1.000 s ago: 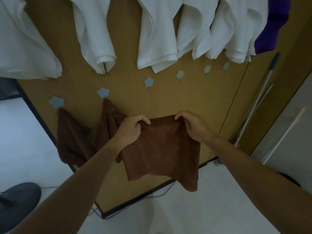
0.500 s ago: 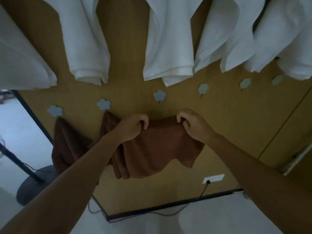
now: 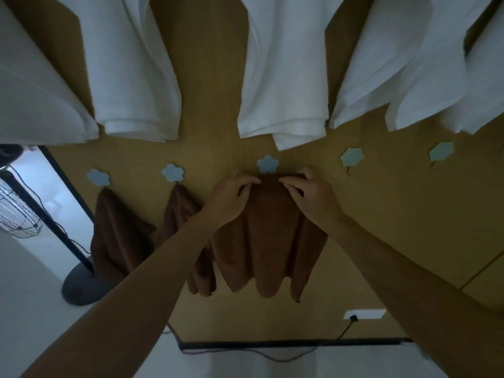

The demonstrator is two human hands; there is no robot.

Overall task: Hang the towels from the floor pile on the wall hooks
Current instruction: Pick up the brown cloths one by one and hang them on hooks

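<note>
Since a moment ago, both hands have lifted the brown towel (image 3: 270, 241) up to the pale blue flower-shaped hook (image 3: 267, 164), at twelve o'clock from my knuckles. My left hand (image 3: 231, 197) and right hand (image 3: 311, 197) each pinch its fuzzy top edge. Its soft folds drape down the smooth wood-grain wall (image 3: 212, 105). Two matching towels (image 3: 117, 236) hang at nine o'clock.

There is just the one view, worn on the person's head. It faces the brown wall (image 3: 212, 105) and its flower hooks (image 3: 268, 164) from close up. It is tilted down so the floor (image 3: 32, 309) shows at the bottom, with the left forearm (image 3: 141, 282) and right forearm (image 3: 409, 282) reaching in from the lower corners.
</note>
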